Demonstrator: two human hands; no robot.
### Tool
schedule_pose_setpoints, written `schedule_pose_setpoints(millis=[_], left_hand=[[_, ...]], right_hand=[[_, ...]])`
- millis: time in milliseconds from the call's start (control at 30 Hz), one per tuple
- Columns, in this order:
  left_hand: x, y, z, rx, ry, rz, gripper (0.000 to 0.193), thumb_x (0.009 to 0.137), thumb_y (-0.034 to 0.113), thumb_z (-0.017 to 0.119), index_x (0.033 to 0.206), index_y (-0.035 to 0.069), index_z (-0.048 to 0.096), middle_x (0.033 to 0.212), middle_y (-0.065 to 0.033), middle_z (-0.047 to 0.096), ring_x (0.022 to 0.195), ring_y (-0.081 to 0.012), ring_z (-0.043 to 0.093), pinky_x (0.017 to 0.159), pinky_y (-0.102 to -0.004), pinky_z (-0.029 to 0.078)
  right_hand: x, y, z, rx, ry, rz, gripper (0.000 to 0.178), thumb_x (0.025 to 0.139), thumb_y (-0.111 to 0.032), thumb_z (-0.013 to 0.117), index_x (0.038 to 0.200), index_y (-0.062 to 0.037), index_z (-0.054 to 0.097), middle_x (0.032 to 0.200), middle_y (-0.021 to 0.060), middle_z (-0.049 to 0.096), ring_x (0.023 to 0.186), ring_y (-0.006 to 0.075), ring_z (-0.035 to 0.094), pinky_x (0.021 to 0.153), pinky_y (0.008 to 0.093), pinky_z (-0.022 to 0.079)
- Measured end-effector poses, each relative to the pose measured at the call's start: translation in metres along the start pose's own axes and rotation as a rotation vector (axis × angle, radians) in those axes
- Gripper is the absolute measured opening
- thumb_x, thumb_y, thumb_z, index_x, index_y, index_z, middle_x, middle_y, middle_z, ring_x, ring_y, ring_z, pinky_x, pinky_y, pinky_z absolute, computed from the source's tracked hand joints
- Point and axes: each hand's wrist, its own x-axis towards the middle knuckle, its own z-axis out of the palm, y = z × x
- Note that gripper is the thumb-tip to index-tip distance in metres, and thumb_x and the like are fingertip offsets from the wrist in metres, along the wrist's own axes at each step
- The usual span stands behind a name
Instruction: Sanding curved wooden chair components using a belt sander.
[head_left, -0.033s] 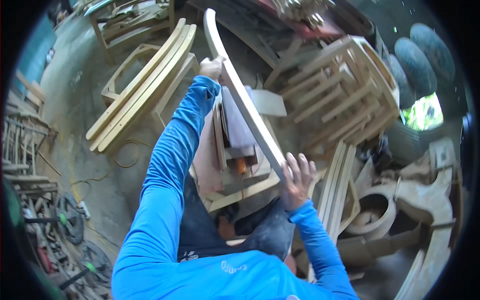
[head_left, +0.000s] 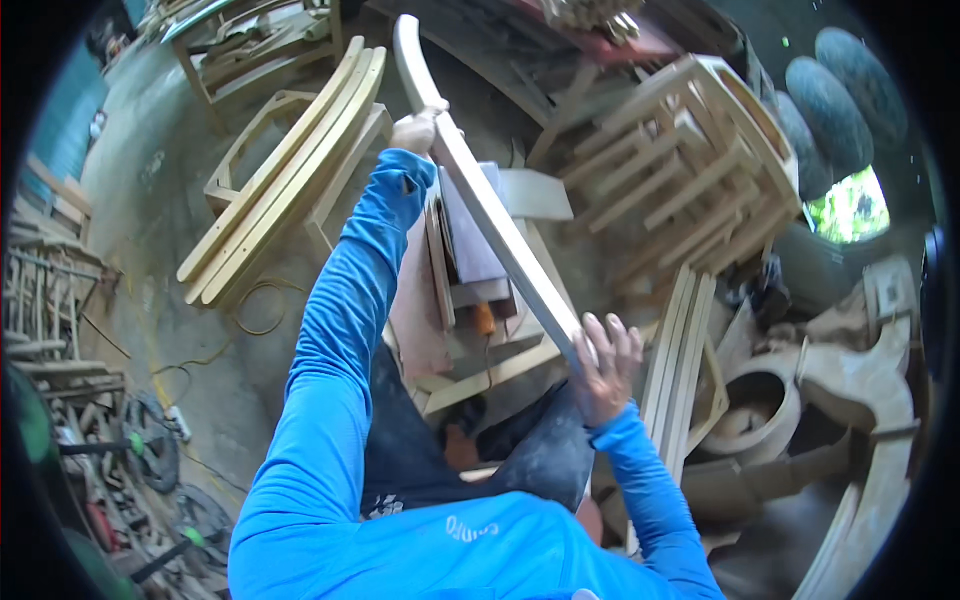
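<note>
A long, pale, curved wooden rail runs slantwise in front of me, its bent end far away and its other end near my right thigh. My left hand is closed around its upper part. Beside the near end, my right hand has its palm against the wood, with fingers stretched up and apart. Under the rail stands a low wooden stand or frame with a pale sheet on it and a small orange object, perhaps a tool handle, whose kind I cannot make out.
Several similar curved rails lie across a wooden frame at left. More rails lean at my right. Slatted wooden frames stand at the far right. A round-mouthed machine housing is near right. A yellow cord trails on the floor.
The rail has tilted slightly: its far end has shifted left and its near end right. My right hand has moved a little to the right along with it.
</note>
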Motion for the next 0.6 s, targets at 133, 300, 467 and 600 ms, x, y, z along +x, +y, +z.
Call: schedule_pose_setpoints(millis=[133, 300, 467, 600], left_hand=[[-0.108, -0.008, 0.003, -0.507, -0.254, -0.02, 0.036, 0.107, 0.031, 0.05, 0.125, -0.001, 0.051, 0.097, -0.0135, 0.059, 0.087, -0.0296, 0.064, 0.084, -0.0542, 0.059], [-0.229, -0.029, -0.001, -0.622, -0.381, -0.017, 0.065, 0.103, 0.066, 0.044, 0.125, 0.006, 0.057, 0.098, -0.0122, 0.064, 0.103, -0.0381, 0.065, 0.102, -0.0664, 0.048], [-0.27, -0.045, -0.015, -0.704, -0.207, -0.046, 0.077, 0.092, 0.085, 0.04, 0.083, 0.01, 0.056, 0.069, -0.0053, 0.055, 0.07, -0.0255, 0.057, 0.086, -0.0557, 0.055], [-0.302, -0.055, -0.005, -0.767, -0.175, -0.058, 0.082, 0.087, 0.09, 0.041, 0.069, 0.011, 0.052, 0.059, -0.0033, 0.048, 0.055, -0.0204, 0.046, 0.071, -0.0426, 0.052]], right_hand=[[-0.088, 0.026, -0.063, 0.188, 0.153, 0.186, 0.049, 0.084, -0.002, 0.07, 0.132, -0.0074, 0.065, 0.119, 0.018, 0.069, 0.104, 0.0359, 0.069, 0.093, 0.0458, 0.053], [-0.182, 0.055, -0.103, -0.222, 0.071, 0.426, 0.05, 0.082, 0.0, 0.056, 0.128, -0.0114, 0.071, 0.09, 0.0071, 0.062, 0.085, 0.0258, 0.06, 0.086, 0.0409, 0.046], [-0.241, 0.058, -0.138, -0.5, 0.177, 0.572, 0.036, 0.082, -0.014, 0.072, 0.119, -0.0164, 0.076, 0.099, 0.0017, 0.064, 0.1, 0.0221, 0.064, 0.103, 0.0437, 0.042], [-0.264, 0.059, -0.14, -0.544, 0.236, 0.617, 0.044, 0.075, -0.015, 0.085, 0.117, -0.0204, 0.077, 0.102, -0.0002, 0.062, 0.103, 0.0214, 0.063, 0.109, 0.0499, 0.04]])
